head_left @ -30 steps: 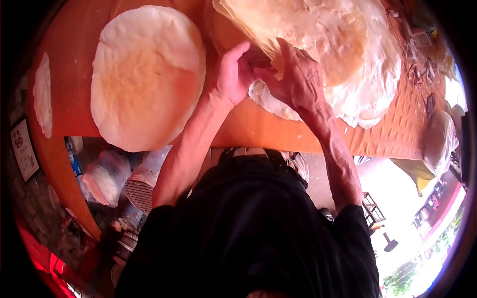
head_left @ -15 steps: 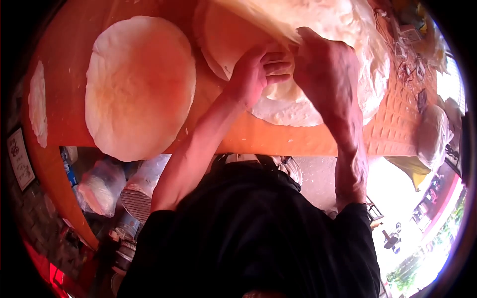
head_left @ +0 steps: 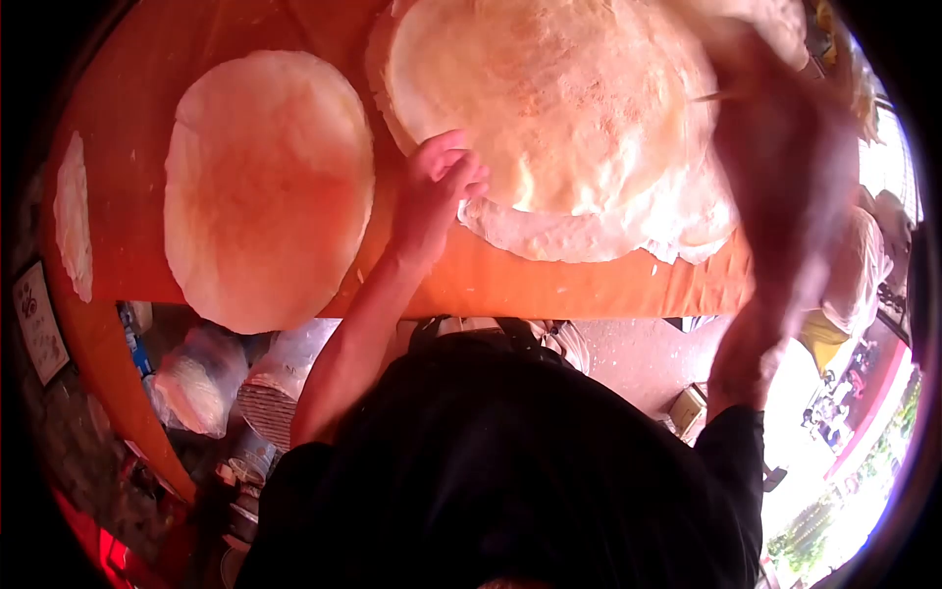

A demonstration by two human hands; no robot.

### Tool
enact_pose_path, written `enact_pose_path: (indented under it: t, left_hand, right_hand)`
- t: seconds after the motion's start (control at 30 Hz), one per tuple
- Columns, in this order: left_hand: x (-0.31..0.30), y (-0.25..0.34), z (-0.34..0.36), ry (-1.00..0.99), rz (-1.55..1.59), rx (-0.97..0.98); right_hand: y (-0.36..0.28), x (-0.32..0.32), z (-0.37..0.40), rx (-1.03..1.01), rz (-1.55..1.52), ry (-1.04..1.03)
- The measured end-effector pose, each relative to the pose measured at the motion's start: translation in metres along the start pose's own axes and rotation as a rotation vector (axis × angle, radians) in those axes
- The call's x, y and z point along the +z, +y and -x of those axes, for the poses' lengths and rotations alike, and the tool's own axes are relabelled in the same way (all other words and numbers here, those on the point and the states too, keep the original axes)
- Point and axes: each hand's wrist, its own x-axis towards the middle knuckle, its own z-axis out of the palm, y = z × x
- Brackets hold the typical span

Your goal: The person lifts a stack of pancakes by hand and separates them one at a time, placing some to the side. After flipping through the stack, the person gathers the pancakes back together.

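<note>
Head view: pale-filled bag (head_left: 203, 386) under the worktop's near edge (head_left: 579, 291), left hand (head_left: 435, 198) loosely open beside stacked dough rounds (head_left: 549, 108), blurred right hand (head_left: 780, 137), grip unclear, now farther right.

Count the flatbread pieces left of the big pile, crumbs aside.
2: a large oval beside the pile, and a narrow strip toward the left end of the table. Any underneath would be hidden.

No words or numbers can be read; a framed white sheet (head_left: 41, 326) beyond the left edge of the table (head_left: 549, 292) bears dark marks (head_left: 27, 298), a bold one near its top and finer ones below, too small to make out, as is any print on the blue item (head_left: 133, 342) under the near edge
</note>
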Motion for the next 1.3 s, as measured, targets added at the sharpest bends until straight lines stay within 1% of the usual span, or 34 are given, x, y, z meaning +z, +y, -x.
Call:
enact_pose_path:
  t: [0.07, 0.1, 0.13, 0.17, 0.2, 0.27, 0.3, 0.33, 0.37, 0.43, 0.5, 0.53, 0.63, 0.7, 0.77, 0.87, 0.9, 0.97, 1.0, 1.03, 1.1, 1.2, 1.3]
  left_hand:
    - [-0.018, -0.009, 0.006, 0.167, -0.048, 0.125]
    - [-0.027, -0.017, 0.004, 0.2, 0.023, 0.189]
    - [-0.03, -0.016, 0.001, 0.232, 0.021, 0.155]
    - [-0.032, -0.014, -0.002, 0.262, 0.023, 0.122]
    - [-0.034, -0.01, -0.002, 0.261, 0.046, 0.07]
    - [-0.038, -0.007, -0.009, 0.244, 0.05, 0.051]
    - [-0.039, -0.007, -0.01, 0.227, 0.053, 0.039]
    - [-0.04, -0.007, -0.012, 0.155, -0.014, 0.031]
    - [-0.032, -0.001, -0.009, 0.183, -0.076, 0.033]
    - [-0.032, -0.002, -0.015, 0.156, -0.186, 0.062]
    - [-0.034, -0.009, -0.02, 0.244, -0.394, 0.212]
    - [-0.034, -0.011, -0.021, 0.282, -0.498, 0.287]
    - [-0.032, -0.008, -0.025, 0.253, -0.345, 0.305]
    - [-0.031, 0.0, -0.024, 0.117, -0.105, 0.161]
    - [-0.033, 0.008, -0.022, -0.046, 0.104, -0.018]
    - [-0.027, 0.014, -0.019, -0.099, 0.182, -0.059]
    - [-0.026, 0.017, -0.017, -0.113, 0.22, -0.072]
    - [-0.027, 0.018, -0.019, -0.15, 0.275, -0.067]
    - [-0.03, 0.014, -0.021, -0.173, 0.333, -0.069]
    - [-0.034, 0.009, -0.023, -0.194, 0.393, -0.073]
    - [-0.031, 0.01, -0.024, -0.235, 0.465, -0.06]
    - [-0.019, 0.018, -0.025, -0.281, 0.541, -0.012]
    - [-0.018, 0.021, -0.022, -0.245, 0.63, -0.081]
  right_hand:
    - [-0.007, 0.067, 0.028, 0.055, -0.051, -0.295]
    - [-0.007, 0.105, 0.045, 0.091, -0.067, -0.458]
    - [-0.007, 0.141, 0.07, 0.054, -0.189, -0.441]
    - [-0.014, 0.152, 0.075, 0.015, -0.307, -0.423]
    - [-0.012, 0.154, 0.078, 0.021, -0.299, -0.381]
    - [-0.013, 0.141, 0.082, 0.041, -0.288, -0.308]
    - [-0.012, 0.13, 0.077, 0.099, -0.341, -0.359]
    - [-0.011, 0.13, 0.083, 0.157, -0.332, -0.34]
    - [-0.01, 0.132, 0.089, 0.21, -0.325, -0.316]
    - [-0.01, 0.137, 0.095, 0.13, -0.315, -0.325]
    - [-0.016, 0.131, 0.082, 0.084, -0.3, -0.323]
    - [-0.024, 0.121, 0.071, 0.104, -0.284, -0.319]
    - [-0.036, 0.144, 0.082, 0.127, -0.356, -0.244]
    - [-0.041, 0.151, 0.091, 0.067, -0.318, -0.274]
    - [-0.042, 0.152, 0.084, 0.133, -0.357, -0.319]
    - [-0.053, 0.146, 0.061, 0.17, -0.358, -0.36]
    - [-0.055, 0.158, 0.068, 0.077, -0.322, -0.293]
    - [-0.062, 0.159, 0.081, 0.055, -0.411, -0.262]
    - [-0.064, 0.151, 0.089, 0.089, -0.469, -0.263]
    - [-0.062, 0.151, 0.097, 0.091, -0.463, -0.242]
    - [-0.064, 0.154, 0.101, 0.056, -0.355, -0.129]
    - [-0.06, 0.174, 0.096, 0.12, -0.316, -0.036]
    - [-0.04, 0.161, 0.078, 0.236, -0.345, -0.318]
